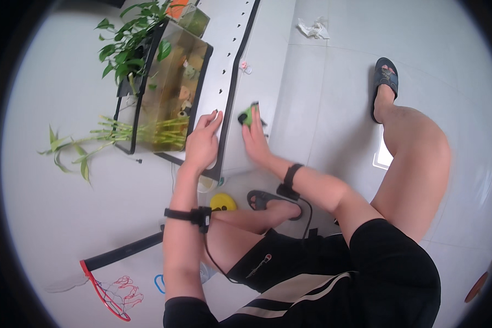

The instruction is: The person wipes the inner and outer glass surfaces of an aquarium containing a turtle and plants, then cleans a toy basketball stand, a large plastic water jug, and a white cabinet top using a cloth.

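Observation:
My left hand (205,141) is over the white cabinet top (225,49) beside the fish tank, its fingers partly bent. A small dark spot shows at its fingertips; whether it is held or a mark on the cabinet is unclear. My right hand (255,137), blurred, is past the cabinet's black edge with its fingers extended. A green and black object (247,116), perhaps a toy, is against or behind those fingers, which partly hide it; a grip cannot be made out. The glass fish tank (170,90) holds cloudy water, stones and bamboo stems (119,131).
A leafy potted plant (127,49) and a small glass tank (194,20) stand by the fish tank. Crumpled tissue (314,28) lies on the tiled floor. A yellow round object (223,202) is near one foot; a toy basketball hoop (106,297) is at lower left.

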